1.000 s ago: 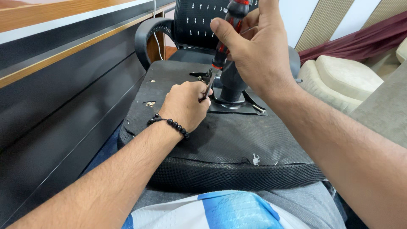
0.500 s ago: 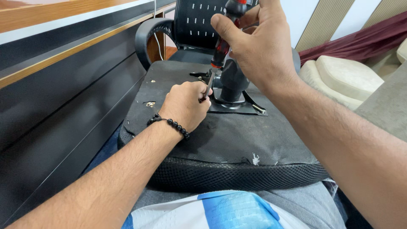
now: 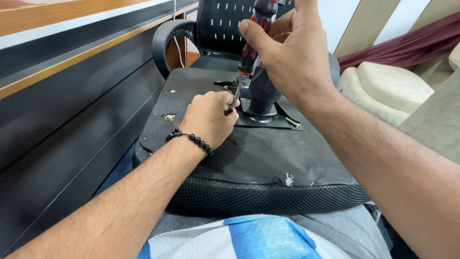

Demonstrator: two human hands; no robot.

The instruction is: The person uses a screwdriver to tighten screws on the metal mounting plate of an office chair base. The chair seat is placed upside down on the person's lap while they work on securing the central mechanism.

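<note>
An upturned office chair seat (image 3: 268, 158) lies across my lap, its black fabric underside facing up. A metal mounting plate (image 3: 268, 120) with a dark cylindrical column (image 3: 261, 91) is fixed at its middle. My right hand (image 3: 292, 57) grips the red-and-black handle of a screwdriver (image 3: 254, 33), held nearly upright. Its metal shaft runs down to my left hand (image 3: 208, 117), whose closed fingers pinch the shaft near the tip at the plate's left edge. A black bead bracelet (image 3: 190, 139) circles my left wrist. The tip itself is hidden by my fingers.
A dark panelled desk front with a wooden top (image 3: 62, 81) runs along the left. Another black office chair (image 3: 211, 29) stands behind the seat. A cream cushioned sofa (image 3: 393, 86) and a maroon cloth (image 3: 407, 45) are at the right.
My right hand has shifted slightly on the screwdriver handle, as if turning it. My left hand stays in place on the shaft.
</note>
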